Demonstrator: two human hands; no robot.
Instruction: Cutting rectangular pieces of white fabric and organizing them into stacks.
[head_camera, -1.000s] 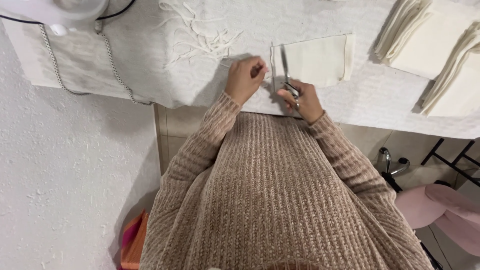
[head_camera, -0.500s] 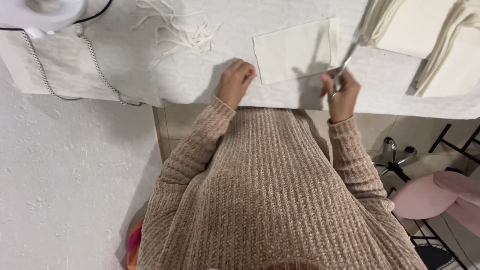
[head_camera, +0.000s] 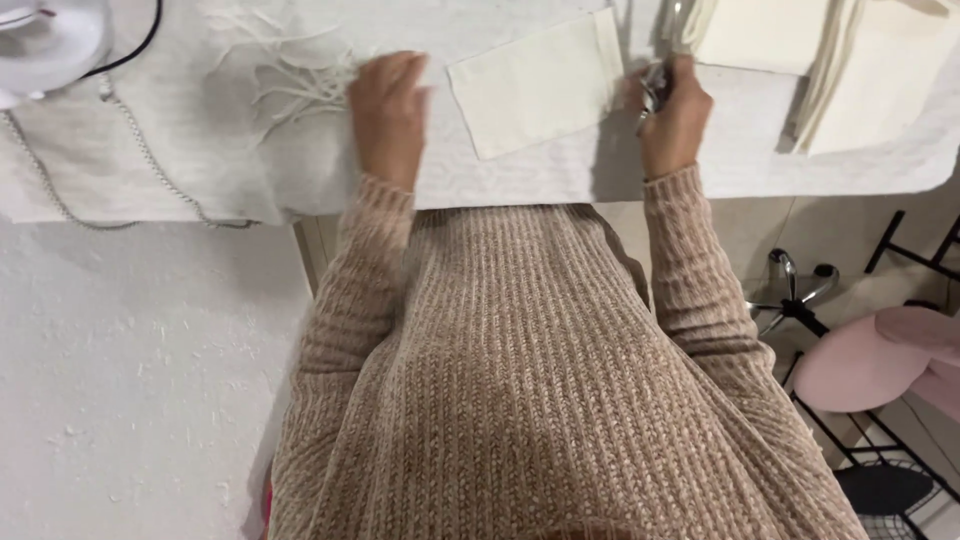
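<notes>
The hands have spread apart since a moment ago. The left hand now lies loose and empty on the surface beside one heap of cut strips; the right hand has carried one pair of scissors off the single cream cloth piece, fingers clamped on the handles. Two cloth stacks lie beyond.
</notes>
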